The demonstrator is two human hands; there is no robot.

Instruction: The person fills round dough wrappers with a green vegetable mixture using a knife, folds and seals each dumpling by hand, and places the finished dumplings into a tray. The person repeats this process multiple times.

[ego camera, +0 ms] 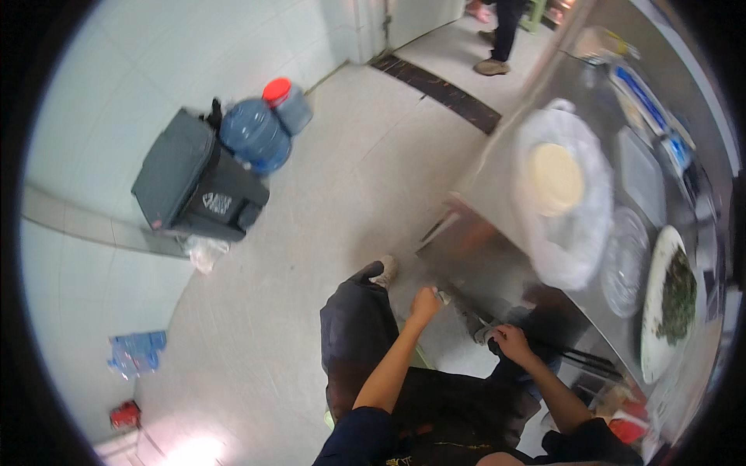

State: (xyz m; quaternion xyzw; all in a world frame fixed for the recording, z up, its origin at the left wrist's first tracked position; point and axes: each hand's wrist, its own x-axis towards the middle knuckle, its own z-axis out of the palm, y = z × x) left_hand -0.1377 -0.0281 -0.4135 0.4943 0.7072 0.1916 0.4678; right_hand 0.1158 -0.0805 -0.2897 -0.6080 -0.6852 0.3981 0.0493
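Note:
My left hand [427,304] is curled above my knees, with a small pale object [444,296] at its fingertips; blur hides what it is. Lower and to the right, my right hand [514,345] has bent fingers close to my right knee and the dark lower part of the steel worktable [495,192]. Whether it holds anything cannot be told. On the tabletop, a pale round block [556,177] rests on white plastic film [574,250]. Nearer me, an oval white plate [653,332] bears chopped dark green leaves [678,297].
A clear plastic lid or dish [625,262] and a translucent container [641,175] are on the worktable. Along the left wall stand a grey pedal bin [215,180], a blue water jug [254,134] and a red-lidded bucket [291,108]. A person's legs [506,35] show beyond the doorway.

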